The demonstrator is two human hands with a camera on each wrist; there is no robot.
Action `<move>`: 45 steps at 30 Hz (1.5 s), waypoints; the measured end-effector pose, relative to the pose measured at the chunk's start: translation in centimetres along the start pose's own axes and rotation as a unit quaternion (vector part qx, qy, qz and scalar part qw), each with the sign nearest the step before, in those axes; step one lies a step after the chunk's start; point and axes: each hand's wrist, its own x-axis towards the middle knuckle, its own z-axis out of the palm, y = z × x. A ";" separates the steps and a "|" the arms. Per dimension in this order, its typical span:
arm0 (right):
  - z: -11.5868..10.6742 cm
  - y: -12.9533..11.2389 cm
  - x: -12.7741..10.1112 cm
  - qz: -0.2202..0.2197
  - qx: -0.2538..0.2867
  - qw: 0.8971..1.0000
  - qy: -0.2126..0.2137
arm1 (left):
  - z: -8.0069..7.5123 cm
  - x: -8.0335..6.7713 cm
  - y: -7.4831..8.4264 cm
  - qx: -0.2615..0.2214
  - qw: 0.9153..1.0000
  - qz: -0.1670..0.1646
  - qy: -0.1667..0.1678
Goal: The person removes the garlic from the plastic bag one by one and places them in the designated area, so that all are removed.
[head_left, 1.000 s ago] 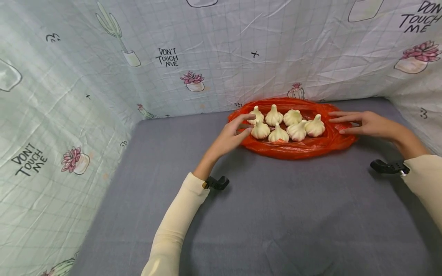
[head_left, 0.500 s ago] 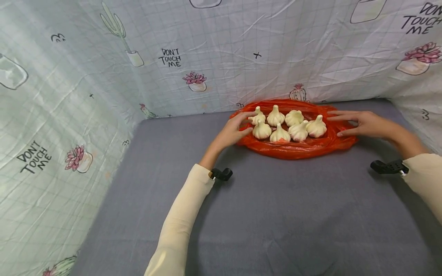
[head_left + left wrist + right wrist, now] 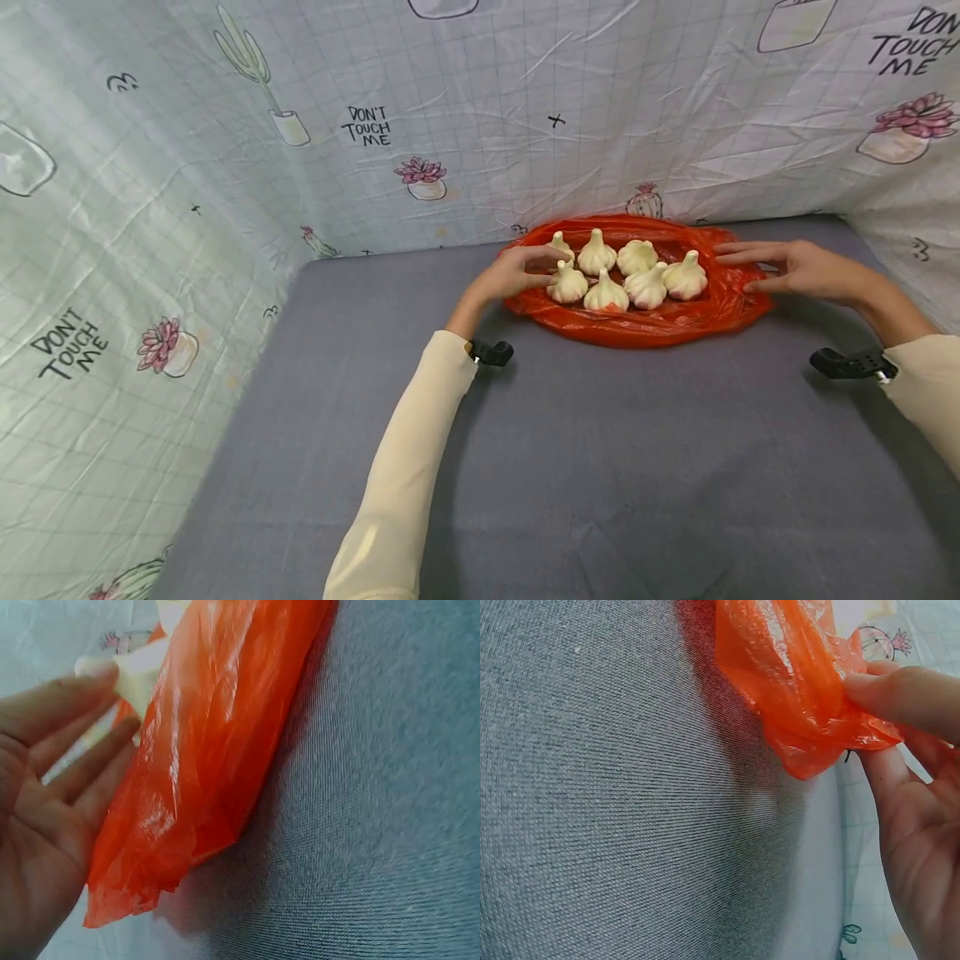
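A red plastic bag lies open at the back of the table, its edge rolled down around several pale garlic bulbs. At its left side, my left hand has thumb and fingers about the neck of the front-left garlic bulb. In the left wrist view the thumb lies over that pale neck, and the bag hides the rest of the bulb. My right hand holds the bag's right end. The right wrist view shows the thumb pressed on the crumpled plastic, the fingers partly behind it.
A grey cloth covers the table. Right behind the bag rises a patterned fabric backdrop, which continues down the left and right sides. A black wrist mount sits below each hand.
My left hand has moved right, further over the bag's edge, and its fingertips have come to the front-left bulb. The right hand stays at the bag's right end. The bulbs keep their places.
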 end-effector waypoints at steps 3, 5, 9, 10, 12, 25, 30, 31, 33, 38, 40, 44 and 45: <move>0.0 0.2 0.1 -0.007 -0.009 1.000 0.001 | 0.0 0.6 -0.4 0.007 1.000 0.008 -0.024; 0.0 0.3 0.1 -0.013 -0.018 1.000 0.003 | -0.1 1.0 -0.4 0.025 0.999 0.016 -0.034; 0.0 0.5 0.2 -0.015 -0.044 0.999 0.007 | -0.2 1.9 -0.4 0.056 0.997 0.031 -0.052; 0.0 0.5 0.2 -0.019 -0.053 0.998 0.007 | -0.3 2.1 -0.3 0.059 0.996 0.032 -0.059; 0.0 0.6 0.3 -0.030 -0.075 0.997 0.007 | -0.3 2.6 -0.1 0.061 0.995 0.034 -0.076; 0.5 2.0 0.6 -0.033 -0.132 0.991 -0.002 | -0.6 3.6 1.0 0.105 0.987 0.033 -0.116; 0.8 2.1 0.5 -0.026 -0.130 0.991 -0.002 | -0.4 3.7 0.8 0.116 0.985 0.050 -0.114; 0.8 2.0 0.5 -0.025 -0.130 0.991 -0.001 | -0.3 3.7 0.8 0.114 0.985 0.058 -0.112; 1.0 2.0 0.5 -0.026 -0.131 0.991 0.002 | -0.1 3.5 0.8 0.104 0.987 0.071 -0.104; 1.2 1.9 0.5 -0.036 -0.132 0.990 0.020 | 0.1 2.3 1.0 0.064 0.991 0.107 -0.050; 1.2 1.9 0.4 -0.038 -0.134 0.990 0.025 | 0.1 1.7 1.3 0.045 0.991 0.121 -0.032; 1.3 2.0 0.4 -0.041 -0.146 0.988 0.030 | 0.1 0.8 1.9 0.011 0.990 0.140 -0.019; 1.3 1.9 0.4 -0.040 -0.148 0.988 0.031 | 0.1 0.6 2.0 0.008 0.989 0.147 -0.018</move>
